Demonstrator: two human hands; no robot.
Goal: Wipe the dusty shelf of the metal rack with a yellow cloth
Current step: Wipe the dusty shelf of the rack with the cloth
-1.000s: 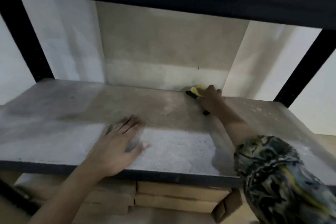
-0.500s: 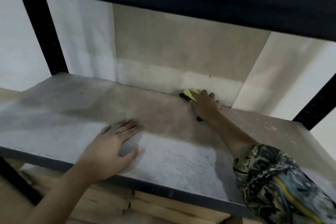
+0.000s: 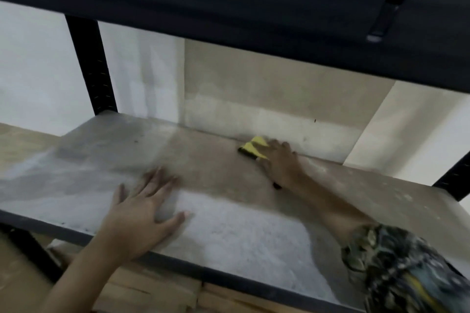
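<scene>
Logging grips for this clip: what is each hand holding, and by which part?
The right hand presses the yellow cloth onto the shelf, covering its near end. The left hand holds nothing; it rests flat on the shelf.

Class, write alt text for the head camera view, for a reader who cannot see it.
A person's right hand presses a yellow cloth against the back of a dusty grey shelf board in a black metal rack. The left hand rests flat, fingers spread, near the shelf's front edge.
</scene>
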